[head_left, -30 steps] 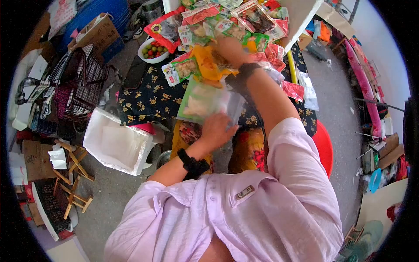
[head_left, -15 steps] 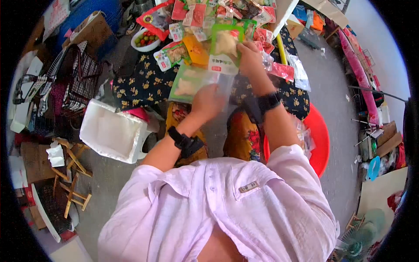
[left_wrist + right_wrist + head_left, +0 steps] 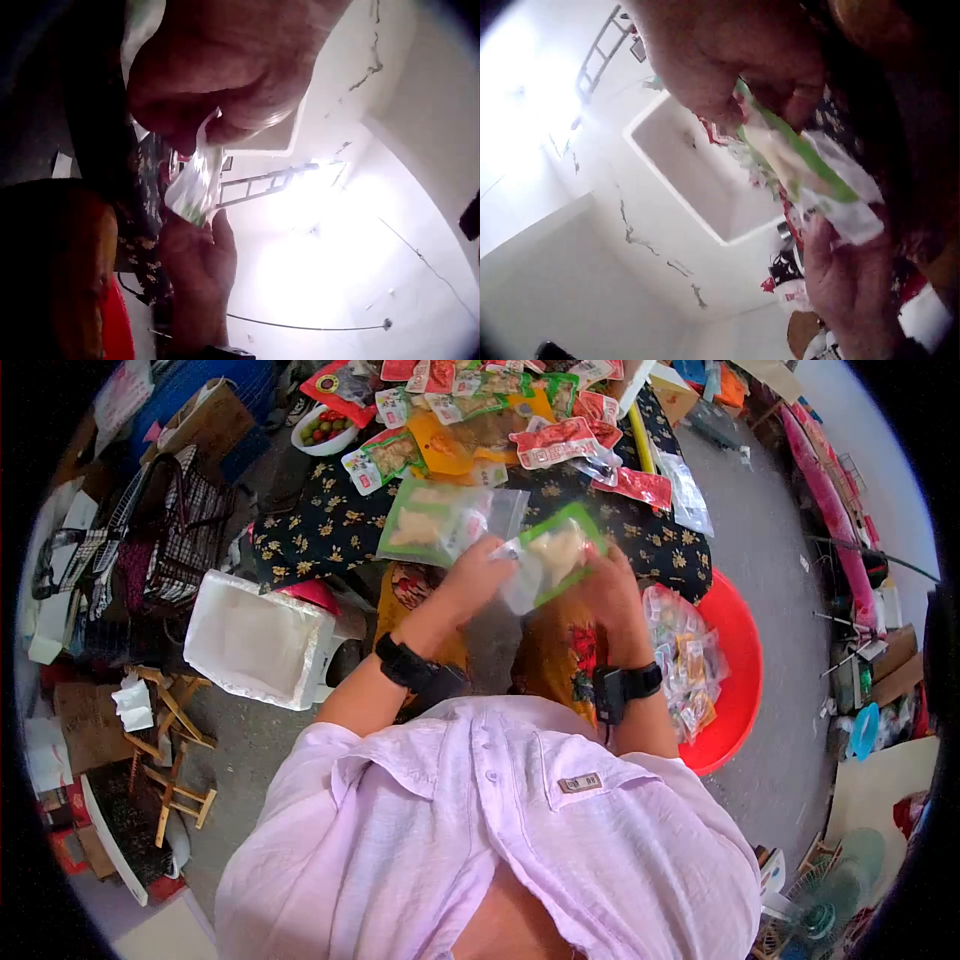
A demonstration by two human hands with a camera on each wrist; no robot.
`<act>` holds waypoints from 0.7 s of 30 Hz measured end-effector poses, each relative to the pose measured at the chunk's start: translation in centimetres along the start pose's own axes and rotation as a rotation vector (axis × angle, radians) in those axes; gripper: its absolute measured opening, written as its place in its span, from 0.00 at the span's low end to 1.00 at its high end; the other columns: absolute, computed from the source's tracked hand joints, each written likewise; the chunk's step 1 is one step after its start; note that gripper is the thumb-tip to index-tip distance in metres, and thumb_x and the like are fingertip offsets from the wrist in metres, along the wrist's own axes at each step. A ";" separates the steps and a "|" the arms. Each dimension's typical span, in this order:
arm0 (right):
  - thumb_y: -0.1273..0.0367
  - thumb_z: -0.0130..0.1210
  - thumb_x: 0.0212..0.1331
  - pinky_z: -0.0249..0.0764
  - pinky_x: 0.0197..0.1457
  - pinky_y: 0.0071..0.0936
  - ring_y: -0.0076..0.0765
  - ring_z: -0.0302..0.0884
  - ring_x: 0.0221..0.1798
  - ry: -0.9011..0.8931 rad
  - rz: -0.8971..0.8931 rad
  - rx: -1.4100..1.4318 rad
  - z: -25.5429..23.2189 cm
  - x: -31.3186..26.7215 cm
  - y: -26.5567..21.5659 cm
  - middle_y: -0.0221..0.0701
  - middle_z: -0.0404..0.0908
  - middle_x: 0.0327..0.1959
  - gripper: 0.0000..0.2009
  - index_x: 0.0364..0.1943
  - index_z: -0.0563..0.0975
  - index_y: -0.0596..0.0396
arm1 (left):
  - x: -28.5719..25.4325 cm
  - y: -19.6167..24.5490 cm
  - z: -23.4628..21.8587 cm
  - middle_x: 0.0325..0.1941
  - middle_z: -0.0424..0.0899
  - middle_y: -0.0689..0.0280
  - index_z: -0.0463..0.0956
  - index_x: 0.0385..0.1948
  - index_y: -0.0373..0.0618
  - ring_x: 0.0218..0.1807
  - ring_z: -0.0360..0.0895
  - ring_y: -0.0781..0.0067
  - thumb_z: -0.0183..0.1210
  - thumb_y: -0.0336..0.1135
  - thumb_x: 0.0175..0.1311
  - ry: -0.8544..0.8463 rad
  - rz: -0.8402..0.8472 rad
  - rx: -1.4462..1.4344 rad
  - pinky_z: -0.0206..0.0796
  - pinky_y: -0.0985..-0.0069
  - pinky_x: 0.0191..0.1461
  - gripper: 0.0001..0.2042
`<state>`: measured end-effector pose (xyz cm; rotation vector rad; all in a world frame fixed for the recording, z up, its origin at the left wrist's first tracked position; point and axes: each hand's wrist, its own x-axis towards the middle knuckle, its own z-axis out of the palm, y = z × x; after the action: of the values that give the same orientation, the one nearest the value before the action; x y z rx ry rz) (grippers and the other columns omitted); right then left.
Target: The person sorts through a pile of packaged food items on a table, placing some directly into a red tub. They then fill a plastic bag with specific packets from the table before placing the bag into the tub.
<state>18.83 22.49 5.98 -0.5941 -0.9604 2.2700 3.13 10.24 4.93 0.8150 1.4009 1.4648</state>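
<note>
A green-edged packet with pale contents [image 3: 558, 552] is held between both hands above the lap. My right hand [image 3: 612, 595] pinches its right edge; in the right wrist view that hand [image 3: 735, 60] grips the green end of the packet [image 3: 787, 157]. My left hand [image 3: 472, 582] pinches the packet's clear left corner, and the left wrist view shows the left hand [image 3: 225, 67] with the packet's edge [image 3: 196, 180] between thumb and fingers. A clear bag with a green-edged pale packet [image 3: 420, 525] lies at the table edge, beside the left hand.
Red, green and yellow packets [image 3: 440, 445] cover the dark flowered cloth [image 3: 310, 540], with a bowl of small fruit [image 3: 325, 430] at left. A red basin [image 3: 740, 690] holding packets stands at right. A white foam box [image 3: 255, 645] stands at left.
The right hand has brought the green-edged packet from over the pile down toward the lap. The left hand now pinches its corner.
</note>
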 end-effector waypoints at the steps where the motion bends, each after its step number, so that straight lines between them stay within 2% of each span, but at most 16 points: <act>1: 0.73 0.45 0.52 0.69 0.35 0.25 0.27 0.70 0.35 -0.008 0.011 -0.032 -1.2 -0.1 -0.4 0.30 0.72 0.34 0.06 0.35 0.67 0.56 | -0.2 0.3 0.0 0.27 0.72 0.68 0.68 0.34 0.39 0.29 0.67 0.82 0.50 0.31 0.50 -0.030 -0.011 0.033 0.61 0.82 0.31 0.10; 2: 0.73 0.46 0.52 0.69 0.33 0.23 0.26 0.70 0.33 -0.031 0.035 -0.155 -2.1 -0.3 -1.0 0.29 0.72 0.31 0.04 0.31 0.69 0.56 | -0.5 0.8 0.2 0.27 0.72 0.68 0.68 0.33 0.39 0.29 0.67 0.81 0.50 0.32 0.50 -0.059 -0.023 0.066 0.61 0.81 0.32 0.10; 5: 0.73 0.46 0.52 0.69 0.31 0.20 0.23 0.70 0.30 -0.135 0.126 -0.317 -4.3 -0.5 -1.8 0.27 0.72 0.28 0.02 0.29 0.70 0.56 | -0.5 1.1 0.2 0.27 0.73 0.67 0.69 0.33 0.39 0.30 0.68 0.79 0.52 0.34 0.50 -0.094 0.010 0.190 0.62 0.80 0.33 0.11; 6: 0.73 0.46 0.52 0.69 0.30 0.20 0.23 0.70 0.29 -0.078 0.090 -0.287 -4.6 -0.5 -1.6 0.27 0.72 0.27 0.02 0.29 0.70 0.55 | -0.3 1.2 0.1 0.27 0.73 0.67 0.69 0.33 0.39 0.30 0.68 0.78 0.52 0.35 0.50 -0.095 0.032 0.237 0.62 0.80 0.33 0.11; 9: 0.73 0.47 0.52 0.69 0.27 0.19 0.23 0.69 0.27 0.090 -0.010 -0.192 -3.8 -1.2 -1.5 0.27 0.72 0.25 0.02 0.28 0.70 0.54 | 1.6 0.5 -0.8 0.29 0.73 0.67 0.68 0.36 0.38 0.32 0.68 0.80 0.54 0.35 0.51 0.229 0.226 0.507 0.62 0.83 0.36 0.13; 10: 0.73 0.47 0.52 0.69 0.26 0.19 0.23 0.69 0.26 0.135 -0.036 -0.163 -4.1 -1.0 -1.4 0.27 0.72 0.25 0.01 0.28 0.69 0.54 | 1.6 1.0 -0.9 0.30 0.72 0.62 0.68 0.34 0.38 0.32 0.70 0.72 0.55 0.40 0.49 0.314 0.250 0.701 0.63 0.77 0.36 0.16; 13: 0.72 0.47 0.52 0.70 0.25 0.20 0.24 0.70 0.26 0.217 -0.074 -0.128 -4.1 -1.1 -1.4 0.28 0.72 0.25 0.01 0.28 0.69 0.54 | 1.4 1.4 -0.1 0.32 0.71 0.56 0.69 0.29 0.41 0.32 0.70 0.54 0.55 0.44 0.45 0.369 0.393 1.053 0.63 0.65 0.34 0.16; 16: 0.72 0.47 0.52 0.70 0.26 0.21 0.24 0.70 0.27 0.239 -0.097 -0.119 -4.1 -1.3 -1.2 0.29 0.72 0.25 0.02 0.28 0.69 0.54 | 1.5 1.8 0.8 0.33 0.70 0.55 0.69 0.27 0.42 0.32 0.69 0.52 0.54 0.44 0.44 0.333 0.298 1.241 0.63 0.62 0.33 0.15; 21: 0.71 0.47 0.52 0.70 0.26 0.21 0.25 0.70 0.27 0.297 -0.076 -0.210 -4.1 -1.0 -1.0 0.29 0.72 0.26 0.03 0.29 0.68 0.55 | 2.2 1.6 1.4 0.30 0.70 0.52 0.69 0.24 0.40 0.31 0.69 0.51 0.49 0.39 0.47 0.319 0.241 1.243 0.62 0.60 0.33 0.10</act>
<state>22.40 24.34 4.27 -0.9383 -1.0564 1.9574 3.33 12.93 6.35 1.5634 2.5628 0.7564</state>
